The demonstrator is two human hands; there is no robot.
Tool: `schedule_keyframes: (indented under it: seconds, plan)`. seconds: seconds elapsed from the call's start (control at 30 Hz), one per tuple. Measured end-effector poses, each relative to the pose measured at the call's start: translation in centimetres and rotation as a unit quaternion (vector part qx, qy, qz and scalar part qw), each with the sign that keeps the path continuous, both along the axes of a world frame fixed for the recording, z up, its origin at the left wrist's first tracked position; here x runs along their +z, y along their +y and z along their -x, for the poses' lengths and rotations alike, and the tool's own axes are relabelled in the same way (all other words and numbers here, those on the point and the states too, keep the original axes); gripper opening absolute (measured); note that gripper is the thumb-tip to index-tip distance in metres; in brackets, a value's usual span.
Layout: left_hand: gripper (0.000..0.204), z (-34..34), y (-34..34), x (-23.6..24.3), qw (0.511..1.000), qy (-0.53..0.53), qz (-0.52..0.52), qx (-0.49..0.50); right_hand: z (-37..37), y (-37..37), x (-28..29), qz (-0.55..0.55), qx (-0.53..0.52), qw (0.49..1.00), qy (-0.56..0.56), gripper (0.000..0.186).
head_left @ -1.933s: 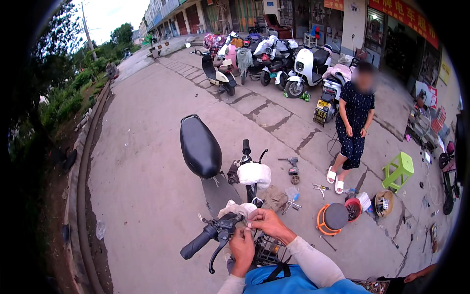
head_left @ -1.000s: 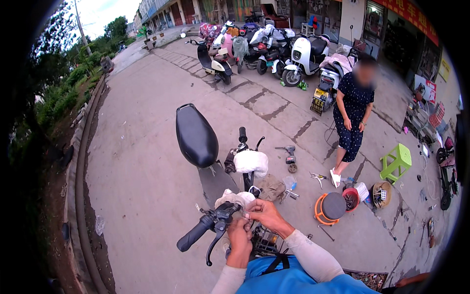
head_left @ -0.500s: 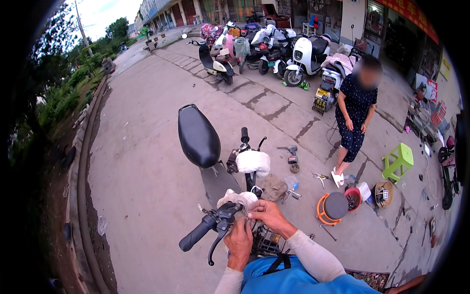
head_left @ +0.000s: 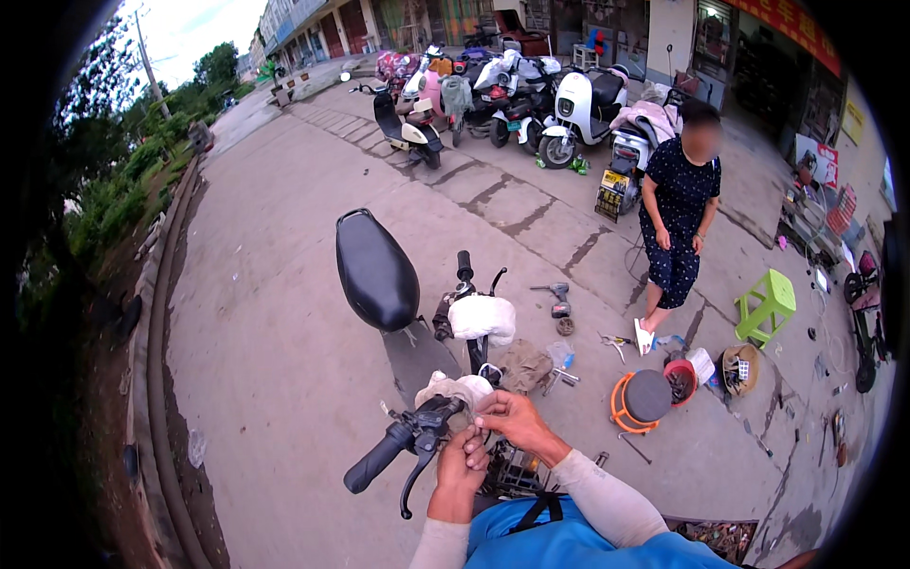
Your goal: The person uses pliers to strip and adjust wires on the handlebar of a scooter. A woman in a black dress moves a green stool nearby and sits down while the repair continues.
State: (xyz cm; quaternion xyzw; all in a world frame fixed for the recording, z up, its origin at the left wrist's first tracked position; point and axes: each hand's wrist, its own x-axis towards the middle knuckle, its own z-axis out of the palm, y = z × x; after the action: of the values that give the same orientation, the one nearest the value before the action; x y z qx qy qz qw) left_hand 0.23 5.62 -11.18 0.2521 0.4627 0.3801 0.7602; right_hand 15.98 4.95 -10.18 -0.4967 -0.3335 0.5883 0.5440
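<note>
Two bare hands are close together at a scooter's handlebar [head_left: 428, 422], low in the middle of the view. The left hand [head_left: 463, 462] and right hand [head_left: 518, 424] nearly meet just right of its black controls, below a white wrap [head_left: 453, 387]. The grip of each is drawn in, thumb toward fingers; whether anything is pinched there is too small and hidden to tell. A brake lever [head_left: 408, 493] curves down left of the left hand. Farther up, a white bundle [head_left: 482, 319] sits near the far handle [head_left: 464, 266], with a long black seat [head_left: 377, 270] to its left.

On the ground to the right lie a drill [head_left: 559, 296], a brown rag [head_left: 523, 365], a wrench [head_left: 562, 379] and pliers [head_left: 619, 347]. An orange stool [head_left: 647, 396] with a dark top stands beside a red bowl [head_left: 695, 381]; then come a basket [head_left: 729, 359] and a green stool [head_left: 777, 292]. A person [head_left: 678, 194] in dark clothes stands past the pliers, before parked scooters [head_left: 580, 102].
</note>
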Motion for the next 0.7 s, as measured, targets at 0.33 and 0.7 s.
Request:
schedule_keyframes:
  seconds: [0.33, 0.7]
  plan:
    - [0.021, 0.5, -1.5, 0.4, 0.694, 0.499, -0.519, 0.004, 0.1, -0.3, 1.3, 0.033, 0.006, 0.999, 0.006, 0.024]
    - [0.005, -0.4, 0.2, -0.7, 0.987, 0.065, -0.136, 0.046, 0.2, -0.3, 0.2, 0.002, 0.004, 1.000, -0.004, 0.024]
